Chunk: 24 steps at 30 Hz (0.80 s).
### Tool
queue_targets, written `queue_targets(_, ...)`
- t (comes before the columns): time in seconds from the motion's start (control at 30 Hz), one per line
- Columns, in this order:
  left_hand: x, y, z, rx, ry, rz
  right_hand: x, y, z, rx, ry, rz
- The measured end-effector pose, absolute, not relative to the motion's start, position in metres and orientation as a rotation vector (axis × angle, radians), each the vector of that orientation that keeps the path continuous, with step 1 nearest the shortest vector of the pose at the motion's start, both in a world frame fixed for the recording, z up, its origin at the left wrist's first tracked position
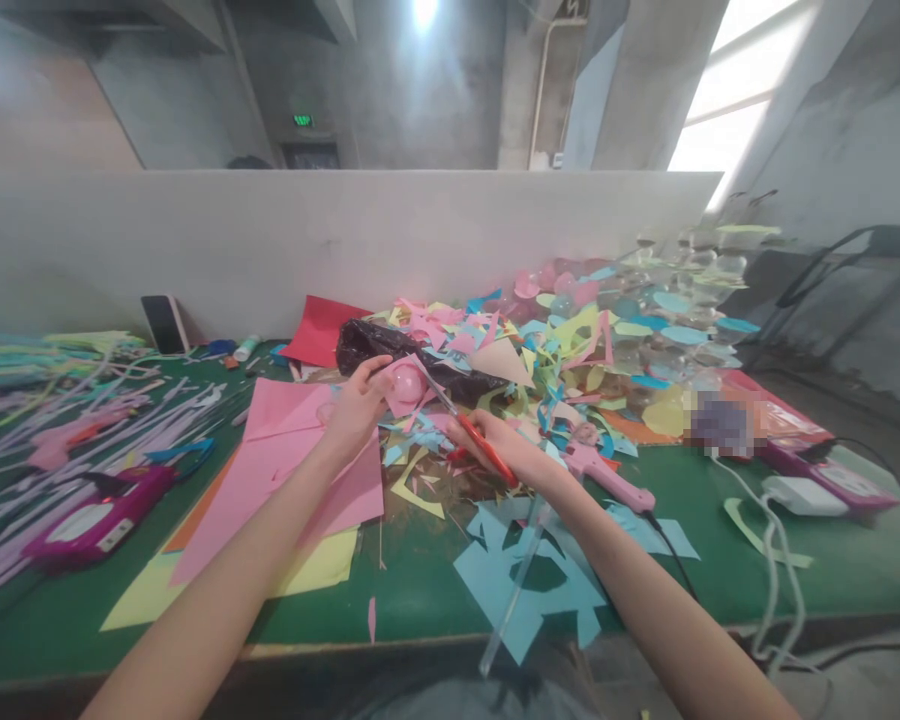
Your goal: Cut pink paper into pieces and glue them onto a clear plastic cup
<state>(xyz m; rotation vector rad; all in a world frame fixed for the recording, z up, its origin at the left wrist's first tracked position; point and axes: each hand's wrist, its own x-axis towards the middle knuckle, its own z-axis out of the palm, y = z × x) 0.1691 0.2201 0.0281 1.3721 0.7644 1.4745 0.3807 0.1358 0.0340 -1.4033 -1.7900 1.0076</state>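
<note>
My left hand (pixel 356 405) pinches a small pink paper piece (pixel 405 385) above the green table (pixel 420 590). My right hand (pixel 495 445) grips red-handled scissors (pixel 465 430), whose blades point up-left and reach the pink piece. Both hands hover over a litter of coloured paper scraps (pixel 555 350). A large pink sheet (pixel 285 450) lies under my left forearm.
A pink glue gun (pixel 607 475) lies right of my right hand, its cord trailing off. Cut blue paper (pixel 525 570) and a clear stick sit near the front edge. A magenta device (pixel 94 520), paper strips, a phone (pixel 163 323), a black bag (pixel 390 345) and a white partition surround the spot.
</note>
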Motion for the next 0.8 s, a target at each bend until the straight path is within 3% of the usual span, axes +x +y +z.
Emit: queue_targets(0.8,0.1767,0.2116,0.0281,1.326,0.741,1.378,0.3807,0.1403,0.0315,-1.528,-1.728,0.937)
